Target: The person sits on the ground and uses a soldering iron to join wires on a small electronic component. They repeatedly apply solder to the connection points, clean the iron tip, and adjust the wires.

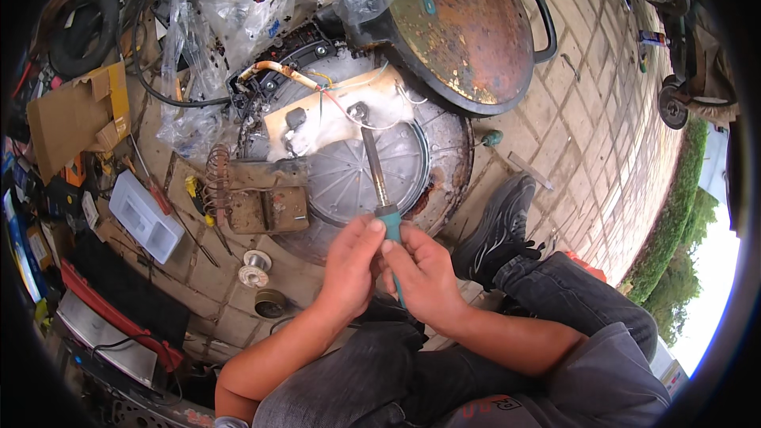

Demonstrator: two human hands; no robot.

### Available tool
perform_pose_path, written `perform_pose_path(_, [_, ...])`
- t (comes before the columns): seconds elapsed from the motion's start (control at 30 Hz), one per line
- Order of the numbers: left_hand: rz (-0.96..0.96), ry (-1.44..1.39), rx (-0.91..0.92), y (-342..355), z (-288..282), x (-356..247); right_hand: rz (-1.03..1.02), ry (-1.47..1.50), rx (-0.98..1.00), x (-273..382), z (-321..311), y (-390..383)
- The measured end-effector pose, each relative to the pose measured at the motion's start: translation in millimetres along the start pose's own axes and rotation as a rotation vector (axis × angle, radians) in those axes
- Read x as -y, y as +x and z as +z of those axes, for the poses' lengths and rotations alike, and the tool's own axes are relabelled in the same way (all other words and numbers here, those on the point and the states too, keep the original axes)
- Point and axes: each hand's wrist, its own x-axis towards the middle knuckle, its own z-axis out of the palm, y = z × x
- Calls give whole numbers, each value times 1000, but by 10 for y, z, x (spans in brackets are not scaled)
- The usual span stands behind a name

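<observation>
Both my hands are closed around the teal handle of a soldering iron [388, 222], in front of my lap. My left hand [349, 257] wraps it from the left, its thumb near the metal collar. From the other side my right hand [424, 269] grips the handle lower down. The iron's metal shaft points away from me, over a round grey metal base [341, 178]. Its far end reaches a wooden board [277, 123] covered with white fluffy material [321, 123]. Dark switch-like parts [295, 119] and thin wires [380, 123] lie on this board.
A large round rusty pan-shaped piece [476, 32] with a black handle lies beyond the base. To the left are a brown metal stand with a coil [269, 206], a solder spool [254, 269], a small tin [270, 303], a clear plastic box [147, 214], and cardboard [79, 123]. My shoe [499, 226] is at right.
</observation>
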Motion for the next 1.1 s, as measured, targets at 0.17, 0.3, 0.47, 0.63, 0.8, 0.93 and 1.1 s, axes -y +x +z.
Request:
perform_pose_path(0.17, [-5,27,20,8,-37,24,-49,8,9,-162,-50,46])
perform_pose_path(0.3, [21,69,15,43,-74,72,-70,23,23,-254,-73,94])
perform_pose_path(0.47, [47,125,0,35,-48,60,-50,95,29,-251,-66,89])
perform_pose_path(0.63, [65,120,-10,40,-67,82,-45,76,54,-253,-85,117])
perform_pose_path(0.8, [73,122,-9,63,-68,112,-52,78,38,-279,-96,119])
perform_pose_path(0.93, [70,129,-10,65,-72,104,-50,89,50,-283,-106,128])
perform_pose_path(1.1, [71,126,-18,60,-72,123,-54,69,41,-295,-112,120])
